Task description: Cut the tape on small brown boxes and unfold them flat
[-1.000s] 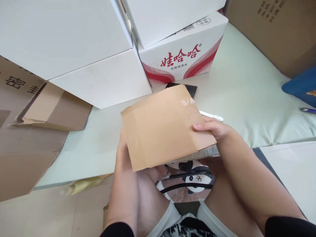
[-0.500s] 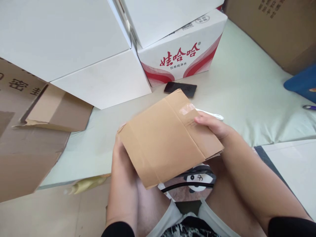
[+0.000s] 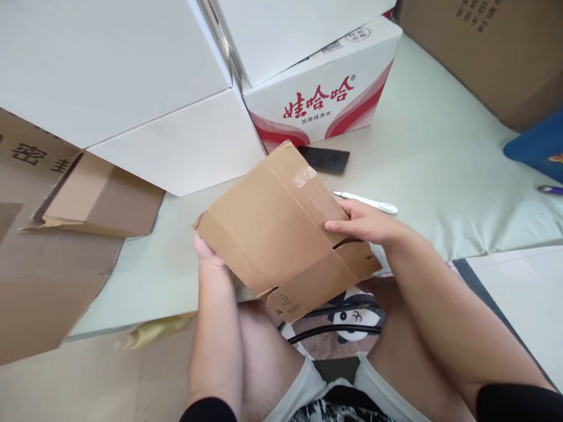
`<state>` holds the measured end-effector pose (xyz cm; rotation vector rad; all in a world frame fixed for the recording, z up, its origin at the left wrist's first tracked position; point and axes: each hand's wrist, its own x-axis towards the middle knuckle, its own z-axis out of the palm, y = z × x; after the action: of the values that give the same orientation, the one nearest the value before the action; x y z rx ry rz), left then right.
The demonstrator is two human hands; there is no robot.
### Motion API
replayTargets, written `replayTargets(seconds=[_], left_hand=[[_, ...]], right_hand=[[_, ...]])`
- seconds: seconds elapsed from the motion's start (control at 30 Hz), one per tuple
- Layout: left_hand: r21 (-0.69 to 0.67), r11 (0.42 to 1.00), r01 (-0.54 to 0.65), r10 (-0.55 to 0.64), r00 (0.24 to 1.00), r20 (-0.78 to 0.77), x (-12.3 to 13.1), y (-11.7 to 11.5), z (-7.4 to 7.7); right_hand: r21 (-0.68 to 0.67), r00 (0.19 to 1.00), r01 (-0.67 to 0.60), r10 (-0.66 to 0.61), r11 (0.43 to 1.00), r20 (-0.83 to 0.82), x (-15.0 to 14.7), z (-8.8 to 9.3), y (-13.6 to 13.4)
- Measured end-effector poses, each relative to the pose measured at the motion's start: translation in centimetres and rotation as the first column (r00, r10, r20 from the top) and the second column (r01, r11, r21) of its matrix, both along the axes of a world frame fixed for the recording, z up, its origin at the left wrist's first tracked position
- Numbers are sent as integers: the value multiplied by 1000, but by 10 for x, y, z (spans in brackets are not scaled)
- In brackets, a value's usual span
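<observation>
A creased brown cardboard box (image 3: 268, 217), mostly flattened, is held tilted above my lap. My left hand (image 3: 209, 255) grips its left corner, with most of the fingers hidden underneath. On the right edge my right hand (image 3: 358, 221) is closed, thumb on top and the other fingers partly out of sight. Clear tape sticks to the upper right panel. Slit flaps spread at the near edge, one with small printed marks. Just beyond my right hand, a white slim-handled knife (image 3: 367, 202) lies on the pale green cloth (image 3: 440, 146).
A black phone (image 3: 325, 159) lies before a white-and-red water carton (image 3: 325, 108). Large white boxes (image 3: 176, 140) stand at the back left, an opened brown carton (image 3: 65, 252) at the left. Another brown carton (image 3: 479, 58) and a blue object (image 3: 536, 146) are at the right.
The cardboard has shifted left and its near flaps have swung out into view. My left hand moved left with it, my right hand slid inward, and the white knife is now more exposed.
</observation>
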<state>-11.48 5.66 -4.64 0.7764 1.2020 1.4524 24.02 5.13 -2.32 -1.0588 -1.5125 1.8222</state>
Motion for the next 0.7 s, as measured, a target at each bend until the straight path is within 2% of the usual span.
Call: replayTargets(seconds=[0.03, 0.1, 0.17, 0.23, 0.33, 0.47, 0.53, 0.57, 0.63, 0.7], left_hand=[[2, 1000, -23, 23, 999, 42, 0, 0, 2], [45, 999, -30, 25, 994, 102, 3, -3, 5], [47, 998, 46, -53, 988, 145, 9, -6, 7], [-29, 988, 154, -148, 978, 149, 15, -8, 6], [-120, 976, 183, -164, 974, 158, 19, -5, 0], [22, 999, -26, 19, 962, 272, 20, 5, -1], [78, 991, -113, 84, 950, 301, 24, 6, -1], [82, 989, -124, 94, 948, 303, 28, 6, -2], [48, 995, -89, 71, 954, 291, 39, 2, -3], [-13, 1000, -27, 30, 961, 274, 50, -1, -4]], right_hand=[[-34, 1000, 5, -6, 999, -28, -1, 1, -1], [-91, 989, 128, -134, 988, -67, -3, 1, -1], [-114, 952, 289, -298, 950, -68, -7, 0, 0], [-122, 926, 365, -373, 923, -51, -8, 0, 0], [-159, 933, 328, -345, 931, -101, -2, 4, -2], [-152, 904, 166, -212, 974, -371, 10, 9, -11], [-108, 908, 75, -112, 991, -405, 8, 5, -16], [-97, 921, 70, -102, 993, -377, 4, 2, -19], [-100, 939, 193, -214, 976, -269, -9, -6, -22], [-103, 898, 379, -393, 919, -200, -19, -12, -25]])
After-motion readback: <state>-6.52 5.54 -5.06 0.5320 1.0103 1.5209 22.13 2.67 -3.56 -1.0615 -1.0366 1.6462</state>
